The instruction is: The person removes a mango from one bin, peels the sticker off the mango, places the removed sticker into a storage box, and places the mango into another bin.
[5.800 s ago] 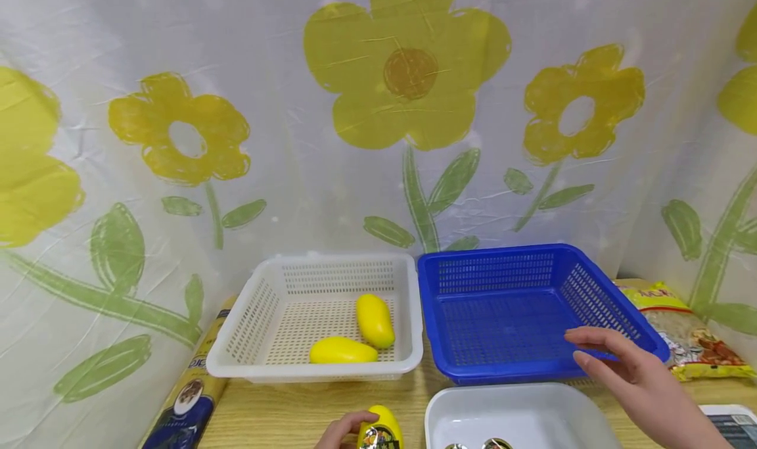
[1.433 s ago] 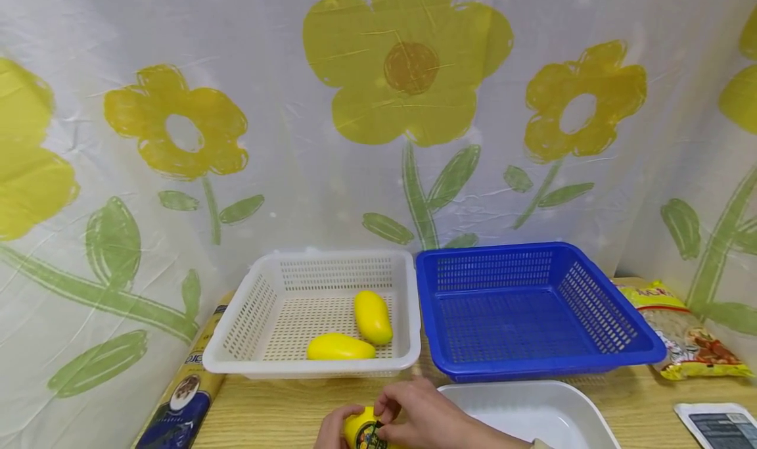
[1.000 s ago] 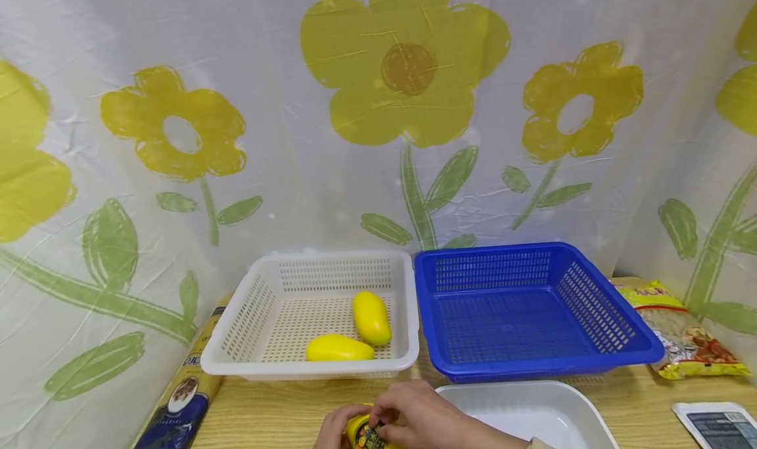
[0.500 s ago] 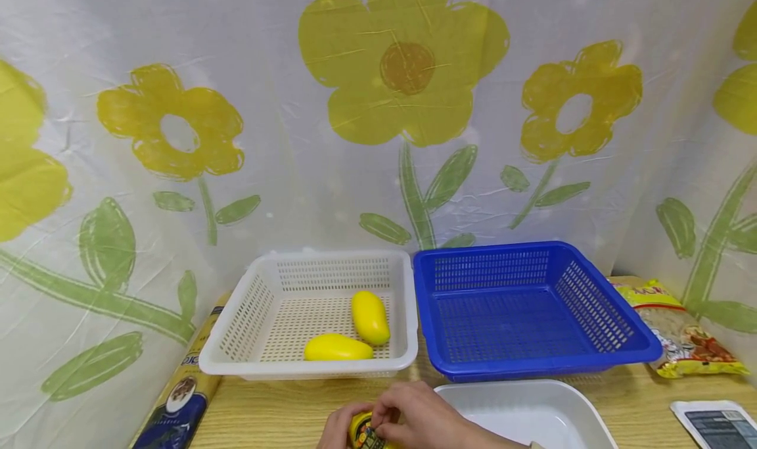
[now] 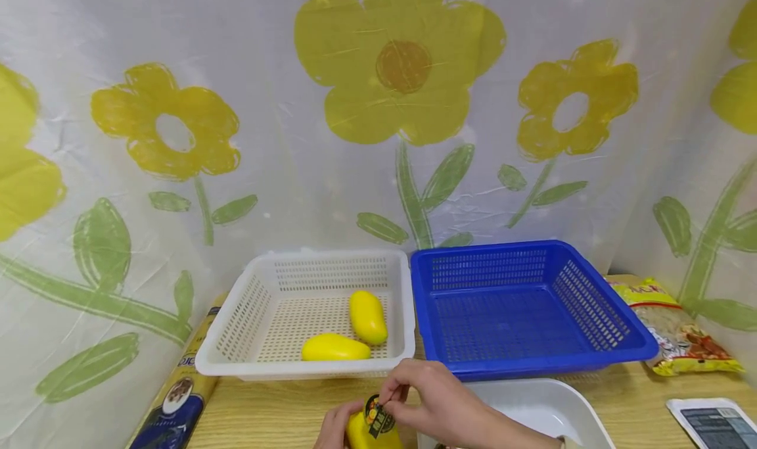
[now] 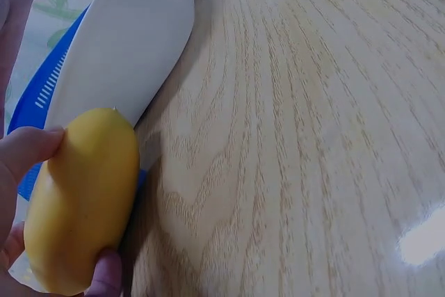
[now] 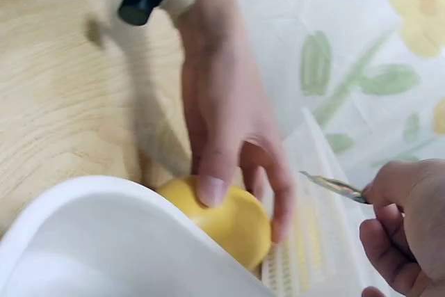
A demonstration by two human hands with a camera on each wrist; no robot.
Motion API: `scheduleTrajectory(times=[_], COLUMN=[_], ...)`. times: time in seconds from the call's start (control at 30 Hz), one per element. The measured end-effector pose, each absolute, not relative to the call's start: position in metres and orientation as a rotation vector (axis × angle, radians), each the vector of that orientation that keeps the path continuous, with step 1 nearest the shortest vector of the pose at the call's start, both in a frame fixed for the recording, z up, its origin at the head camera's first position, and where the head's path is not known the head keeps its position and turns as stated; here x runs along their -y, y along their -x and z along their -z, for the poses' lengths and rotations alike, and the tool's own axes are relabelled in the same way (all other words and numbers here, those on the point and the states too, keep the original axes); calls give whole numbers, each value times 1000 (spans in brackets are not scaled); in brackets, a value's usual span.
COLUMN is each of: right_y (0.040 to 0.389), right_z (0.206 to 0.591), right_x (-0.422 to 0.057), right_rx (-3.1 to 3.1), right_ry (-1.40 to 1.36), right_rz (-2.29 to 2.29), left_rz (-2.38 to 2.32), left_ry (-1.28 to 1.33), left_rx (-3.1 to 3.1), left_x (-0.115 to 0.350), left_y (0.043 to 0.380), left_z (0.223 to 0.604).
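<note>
My left hand point(image 5: 336, 428) grips a yellow mango point(image 5: 368, 438) above the wooden table, fingers and thumb around its sides in the left wrist view. My right hand point(image 5: 434, 396) pinches the edge of a round dark sticker point(image 5: 380, 416) with fruit pictures between thumb and forefinger. In the right wrist view the sticker point(image 7: 334, 186) stands edge-on, apart from the mango point(image 7: 226, 224). Two more mangoes, one upright point(image 5: 368, 317) and one lying crosswise point(image 5: 334, 348), are in the white perforated basket point(image 5: 207, 360). The white tray point(image 5: 591, 417) is partly hidden behind my right forearm.
A blue perforated basket point(image 5: 535, 365) stands right of the white one. Further right are a yellow-topped food bag point(image 5: 680, 334) and a flat dark-labelled pack point(image 5: 714, 423). A long gold-and-blue pack point(image 5: 177, 396) lies at the left. A flowered curtain point(image 5: 284, 192) hangs behind.
Earlier my right hand hovered by the blue basket, then came to the sticker on the mango. Now it has risen slightly with the sticker pinched, and more yellow skin shows.
</note>
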State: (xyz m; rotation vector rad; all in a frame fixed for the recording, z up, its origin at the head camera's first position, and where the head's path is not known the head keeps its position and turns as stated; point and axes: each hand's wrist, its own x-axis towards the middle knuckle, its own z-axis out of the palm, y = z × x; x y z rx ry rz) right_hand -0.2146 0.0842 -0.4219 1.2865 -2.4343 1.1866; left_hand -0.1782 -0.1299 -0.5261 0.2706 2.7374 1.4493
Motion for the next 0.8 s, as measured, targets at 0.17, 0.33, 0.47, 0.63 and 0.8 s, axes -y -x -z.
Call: scheduleTrajectory(times=[0.17,0.33,0.47,0.63,0.8], right_y=[211,206,204,205,210], right_z=[417,425,432,431,426], right_x=[-108,-135,-157,-184,-210], right_rx=[2496,2490,2473,2576,2724], right_ry=[-1146,-1082,-1063,-915,-771], right_rz=[-1502,-1698,-1728,-1744,-1703], left_rz=[-1480,-1514,-1520,-1526,-1507], left_ry=[-191,-119,-77,-75,-114], left_rx=[-2729,-2678,-2654,-2651,-2713], left_x=[125,121,120,121,120], left_y=[173,173,175,177,177], left_z=[520,519,521,525,526])
